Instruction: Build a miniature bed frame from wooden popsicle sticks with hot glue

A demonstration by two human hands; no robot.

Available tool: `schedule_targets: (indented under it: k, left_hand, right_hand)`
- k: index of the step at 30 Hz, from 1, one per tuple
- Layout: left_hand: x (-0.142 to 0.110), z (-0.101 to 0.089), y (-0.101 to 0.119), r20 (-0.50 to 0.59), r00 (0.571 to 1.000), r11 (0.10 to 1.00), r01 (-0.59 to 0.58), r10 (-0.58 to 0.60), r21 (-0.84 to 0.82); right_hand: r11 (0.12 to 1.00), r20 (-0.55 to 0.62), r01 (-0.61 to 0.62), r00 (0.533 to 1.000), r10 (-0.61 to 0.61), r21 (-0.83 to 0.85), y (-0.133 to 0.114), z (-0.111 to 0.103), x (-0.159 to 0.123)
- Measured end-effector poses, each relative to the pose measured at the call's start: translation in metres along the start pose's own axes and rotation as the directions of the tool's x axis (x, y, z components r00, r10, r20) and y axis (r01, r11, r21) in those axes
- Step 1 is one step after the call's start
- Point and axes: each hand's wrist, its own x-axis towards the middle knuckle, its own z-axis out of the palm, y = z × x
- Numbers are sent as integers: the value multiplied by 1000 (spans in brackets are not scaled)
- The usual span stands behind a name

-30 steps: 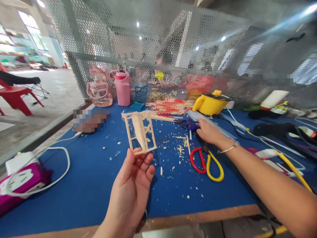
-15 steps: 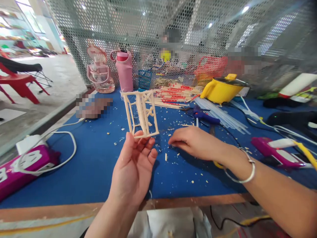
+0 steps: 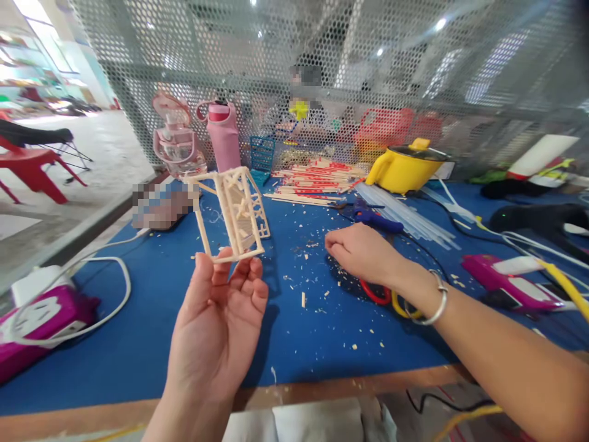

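Note:
My left hand (image 3: 218,319) is palm up, with its thumb and fingertips closed on the lower edge of a small frame model made of thin wooden sticks (image 3: 243,210). The model stands tilted above the table, and fine glue-like threads hang on it. My right hand (image 3: 361,248) is low over the table with its fingers curled together; whether anything is in them is hidden. Beneath that wrist show a red loop handle (image 3: 376,299) and a yellow one; the rest of that tool is covered. Behind the hand lies a blue glue gun (image 3: 380,222).
Wooden sticks with red marks (image 3: 317,178) lie at the back, near clear glue sticks (image 3: 409,218) and a yellow pot (image 3: 407,169). Pink bottles (image 3: 224,138) stand by the perforated screen. Purple power strips (image 3: 50,331) with cables lie at both sides. Stick scraps litter the blue tabletop.
My left hand has moved left and turned the stick model, so more of its latticed side shows. My right hand has drawn its fingers in, and the red handle has come into view.

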Motion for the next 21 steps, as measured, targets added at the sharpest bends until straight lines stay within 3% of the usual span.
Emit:
schedule_targets:
  k: [3,6,11,21]
  left_hand:
    - [0,0,2,-2,1000,1000,8,-8,4]
    - [-1,0,2,8,1000,1000,11,-11,9]
    - [-2,0,-2,14,1000,999,14,-14,33]
    - [-2,3,-14,0,1000,999,21,-21,37]
  right_hand:
    - [998,-34,18,999,-16,52,4,3,2]
    - [984,-52,110,993,-104,137,12,11,3]
    - [946,43,267,959,-279,182,17,27,12]
    - [949,63,307,948,-311,75,15,23,6]
